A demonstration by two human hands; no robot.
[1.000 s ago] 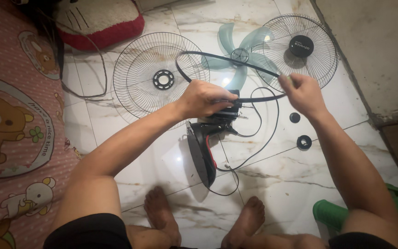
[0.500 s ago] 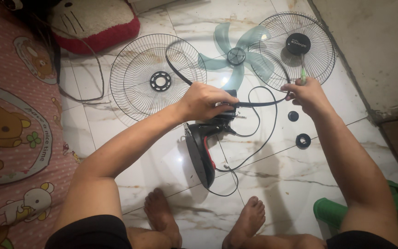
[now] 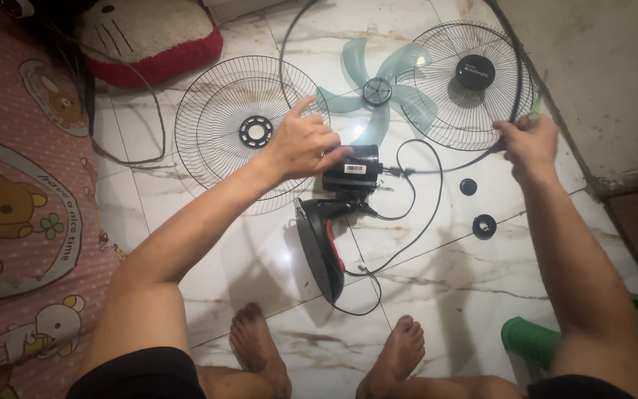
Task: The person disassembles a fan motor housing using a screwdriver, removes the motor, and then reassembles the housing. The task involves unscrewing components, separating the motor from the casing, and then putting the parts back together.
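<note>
My left hand (image 3: 303, 144) rests over the black fan motor (image 3: 352, 168) and pinches one side of a thin black hoop (image 3: 283, 70). The hoop arcs up past the top of the view and comes down to my right hand (image 3: 529, 144), which grips it together with a green-handled tool (image 3: 534, 111). Inside the hoop's sweep lie the pale green fan blade (image 3: 378, 92) and a wire grille with a black centre cap (image 3: 474, 74). A second wire grille (image 3: 219, 133) lies flat under my left forearm. The fan's black and red base (image 3: 319, 247) lies on its side below the motor.
A black cord (image 3: 416, 222) loops over the marble floor. Two small black round nuts (image 3: 468, 186) (image 3: 484, 225) lie right of it. There is a pink mat (image 3: 23, 185) on the left, a red and white cushion (image 3: 149, 37) at the back, a green stool (image 3: 537, 341) and a wall (image 3: 607, 74) on the right.
The hoop has swung up from low over the motor and now arcs high over the blade and capped grille. My right hand has moved right and my left hand has opened slightly.
</note>
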